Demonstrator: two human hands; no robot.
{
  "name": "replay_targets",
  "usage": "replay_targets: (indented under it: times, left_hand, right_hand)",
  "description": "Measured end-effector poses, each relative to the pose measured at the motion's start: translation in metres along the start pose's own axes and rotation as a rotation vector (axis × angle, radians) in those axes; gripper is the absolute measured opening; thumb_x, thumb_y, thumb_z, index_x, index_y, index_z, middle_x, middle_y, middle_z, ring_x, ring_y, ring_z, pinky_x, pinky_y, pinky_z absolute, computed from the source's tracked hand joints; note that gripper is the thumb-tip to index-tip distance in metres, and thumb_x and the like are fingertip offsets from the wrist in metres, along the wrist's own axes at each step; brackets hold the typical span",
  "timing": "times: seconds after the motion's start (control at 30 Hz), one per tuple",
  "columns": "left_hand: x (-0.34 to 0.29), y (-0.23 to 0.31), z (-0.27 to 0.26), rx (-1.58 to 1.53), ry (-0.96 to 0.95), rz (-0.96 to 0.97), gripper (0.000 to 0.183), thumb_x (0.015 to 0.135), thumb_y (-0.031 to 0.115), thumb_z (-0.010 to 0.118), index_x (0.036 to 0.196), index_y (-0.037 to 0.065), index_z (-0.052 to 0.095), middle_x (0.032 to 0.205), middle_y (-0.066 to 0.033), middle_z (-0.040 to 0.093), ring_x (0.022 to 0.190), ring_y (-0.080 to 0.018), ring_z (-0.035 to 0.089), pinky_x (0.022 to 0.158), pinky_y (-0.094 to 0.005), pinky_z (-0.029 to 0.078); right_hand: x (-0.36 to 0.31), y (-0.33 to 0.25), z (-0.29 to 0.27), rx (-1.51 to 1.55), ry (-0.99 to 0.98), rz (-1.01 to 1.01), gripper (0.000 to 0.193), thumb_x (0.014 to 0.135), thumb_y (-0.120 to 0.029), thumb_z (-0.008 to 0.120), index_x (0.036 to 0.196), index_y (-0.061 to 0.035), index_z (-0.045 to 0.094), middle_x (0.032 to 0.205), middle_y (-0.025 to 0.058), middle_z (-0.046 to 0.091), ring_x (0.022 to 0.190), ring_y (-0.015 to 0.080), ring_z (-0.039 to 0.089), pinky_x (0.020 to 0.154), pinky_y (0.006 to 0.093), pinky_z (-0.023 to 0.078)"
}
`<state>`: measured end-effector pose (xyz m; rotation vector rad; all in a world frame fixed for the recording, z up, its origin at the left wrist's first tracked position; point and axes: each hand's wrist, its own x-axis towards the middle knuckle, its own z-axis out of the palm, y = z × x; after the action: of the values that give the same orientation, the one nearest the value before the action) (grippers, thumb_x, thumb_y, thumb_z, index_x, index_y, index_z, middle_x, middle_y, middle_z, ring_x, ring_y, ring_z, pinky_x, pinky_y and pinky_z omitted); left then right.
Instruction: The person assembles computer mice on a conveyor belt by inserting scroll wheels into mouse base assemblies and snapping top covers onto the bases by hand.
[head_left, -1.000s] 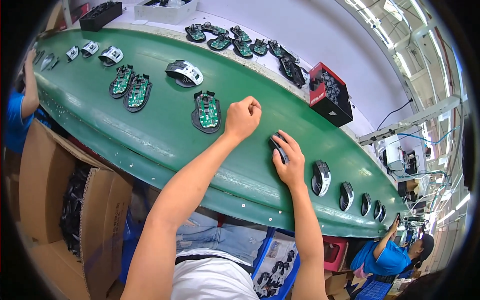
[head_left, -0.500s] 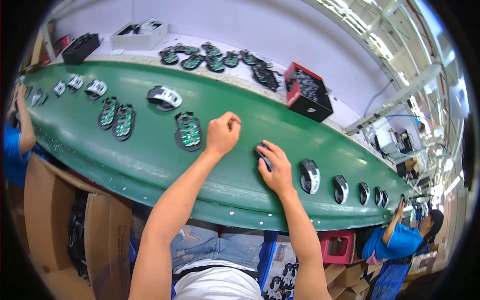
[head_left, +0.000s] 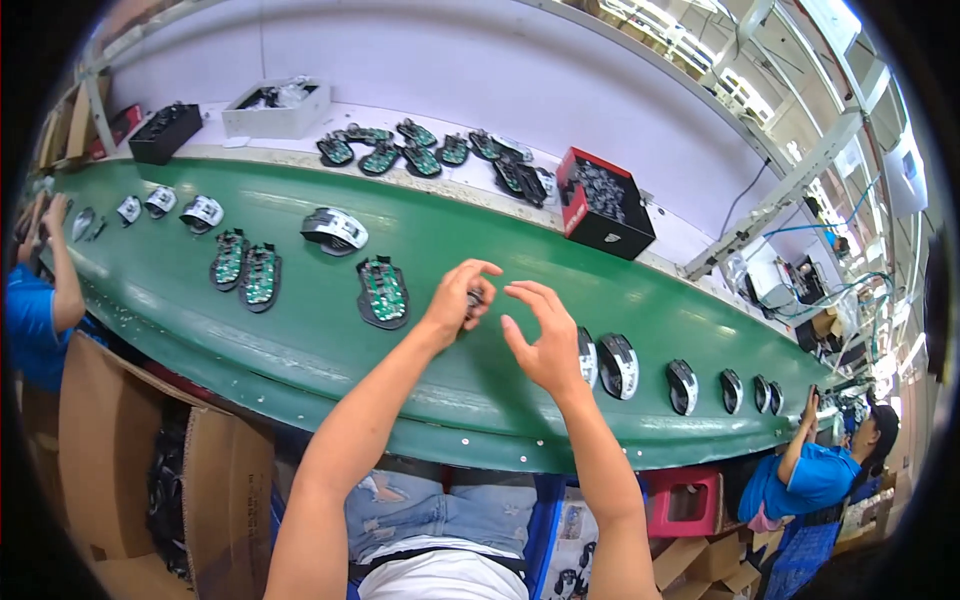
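Note:
My left hand (head_left: pixel 458 303) is curled above the green belt, with small dark grey parts (head_left: pixel 476 299) showing between its fingers; their kind is too small to make out. Just to its right, my right hand (head_left: pixel 545 338) hovers with thumb and fingers apart, holding nothing. Partly hidden behind that hand lies a computer mouse (head_left: pixel 587 358), and beside it stands another black and silver mouse (head_left: pixel 619 367). Left of my left hand rests a mouse base with an exposed green circuit board (head_left: pixel 384 292). A white and black mouse shell (head_left: pixel 335 231) sits farther back.
The green conveyor belt (head_left: pixel 470 400) carries more mice (head_left: pixel 682 387) to the right and two circuit-board bases (head_left: pixel 260 275) to the left. On the back ledge are a red-black box of small parts (head_left: pixel 608 235), a white box (head_left: pixel 277 120) and several boards (head_left: pixel 380 158). Co-workers (head_left: pixel 815 470) sit at both ends.
My right hand has let go of the mouse, risen and opened, moving toward my left hand. The left hand has loosened a little, showing the small parts. The mouse now lies farther right.

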<state>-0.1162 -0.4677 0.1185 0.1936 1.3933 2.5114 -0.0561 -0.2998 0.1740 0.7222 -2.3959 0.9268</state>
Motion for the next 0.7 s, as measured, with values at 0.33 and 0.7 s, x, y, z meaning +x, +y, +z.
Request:
replay_targets:
  times: [0.33, 0.7]
  left_hand:
    - [0.004, -0.003, -0.01, 0.036, 0.058, 0.032, 0.056, 0.103, 0.057, 0.036, 0.115, 0.007, 0.058, 0.077, -0.0013, 0.06, 0.053, -0.0083, 0.046, 0.043, -0.0224, 0.031]
    - [-0.002, 0.018, -0.012, 0.944, 0.413, 0.665, 0.022, 0.093, 0.023, 0.064, 0.083, 0.003, 0.066, 0.061, -0.0122, 0.064, 0.052, -0.0264, 0.064, 0.051, -0.0362, 0.05]
  right_hand:
    - [0.014, 0.003, 0.052, 0.162, -0.024, -0.144, 0.032, 0.078, -0.007, 0.073, 0.11, -0.0053, 0.069, 0.118, 0.0117, 0.066, 0.114, 0.0339, 0.059, 0.101, 0.0433, 0.046]
    - [0.007, 0.013, 0.059, 0.657, 0.191, 0.323, 0.016, 0.094, -0.008, 0.064, 0.107, 0.0006, 0.067, 0.095, 0.0078, 0.07, 0.082, 0.0117, 0.067, 0.074, 0.0281, 0.055]
